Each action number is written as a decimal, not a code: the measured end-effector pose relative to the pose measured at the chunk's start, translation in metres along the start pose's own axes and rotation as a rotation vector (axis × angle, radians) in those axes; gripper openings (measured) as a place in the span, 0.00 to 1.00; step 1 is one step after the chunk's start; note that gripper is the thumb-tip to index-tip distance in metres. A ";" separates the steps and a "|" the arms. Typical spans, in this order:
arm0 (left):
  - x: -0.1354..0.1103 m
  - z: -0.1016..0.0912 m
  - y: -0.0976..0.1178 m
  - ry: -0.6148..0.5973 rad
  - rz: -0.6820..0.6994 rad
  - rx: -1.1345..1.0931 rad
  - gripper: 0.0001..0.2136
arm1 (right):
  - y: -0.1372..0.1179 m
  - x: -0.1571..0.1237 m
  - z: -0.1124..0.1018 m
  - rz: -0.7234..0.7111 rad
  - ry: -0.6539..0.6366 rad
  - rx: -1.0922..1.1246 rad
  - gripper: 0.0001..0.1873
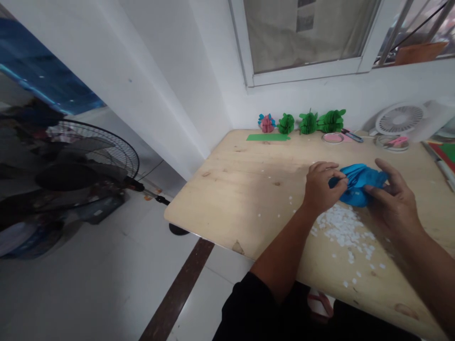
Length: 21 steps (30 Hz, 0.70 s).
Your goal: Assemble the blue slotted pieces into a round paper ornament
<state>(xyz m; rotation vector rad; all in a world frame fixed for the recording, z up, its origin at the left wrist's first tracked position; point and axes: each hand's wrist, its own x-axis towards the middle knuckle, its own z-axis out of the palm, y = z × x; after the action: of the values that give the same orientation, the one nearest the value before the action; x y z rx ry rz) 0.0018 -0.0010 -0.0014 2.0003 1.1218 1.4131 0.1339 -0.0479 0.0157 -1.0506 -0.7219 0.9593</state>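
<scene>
A folded blue paper piece (359,182) is held just above the wooden table (249,189) between both hands. My left hand (322,187) pinches its left end with fingers curled. My right hand (394,199) grips its right side, thumb and fingers pressed on the paper. Beneath the hands lies a heap of small white paper scraps (343,227).
Along the wall stand a pink-and-blue paper ball (266,123) and three green ones (308,122), with a green paper strip (268,137), a tape roll (332,138) and a small white fan (400,119). A black floor fan (88,156) stands at left.
</scene>
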 end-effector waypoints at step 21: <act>-0.007 -0.002 0.004 -0.058 0.259 0.199 0.03 | 0.007 0.002 -0.005 -0.077 0.011 -0.025 0.44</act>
<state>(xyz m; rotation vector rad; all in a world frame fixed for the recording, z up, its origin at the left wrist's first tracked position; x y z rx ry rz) 0.0003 -0.0094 -0.0016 2.3844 1.0432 1.4001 0.1368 -0.0466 0.0073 -1.0419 -0.7613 0.8798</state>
